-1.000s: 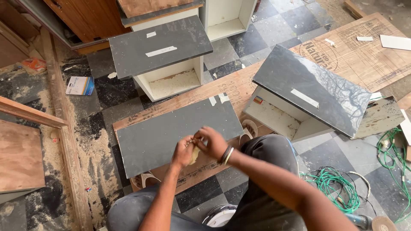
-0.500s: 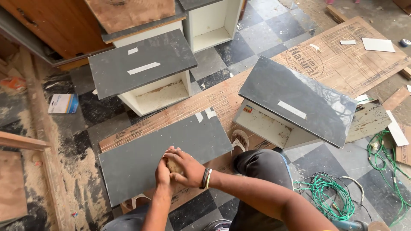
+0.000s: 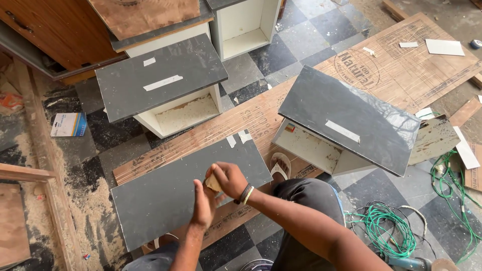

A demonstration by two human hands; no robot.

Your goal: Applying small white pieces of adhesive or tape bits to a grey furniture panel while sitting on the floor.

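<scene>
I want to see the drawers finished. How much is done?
Two drawers already have grey fronts on. Right now both hands, left and right, hold a small tan piece over a loose grey panel lying flat on the plywood. That panel has no box behind it yet, so it looks unfinished.

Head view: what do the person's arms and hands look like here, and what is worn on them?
Both forearms are bare, with no sleeves in view and no gloves. The right hand has a wristband at the wrist: a dark band beside a pale, whitish one. The left hand and its wrist show no band, ring or watch.
</scene>
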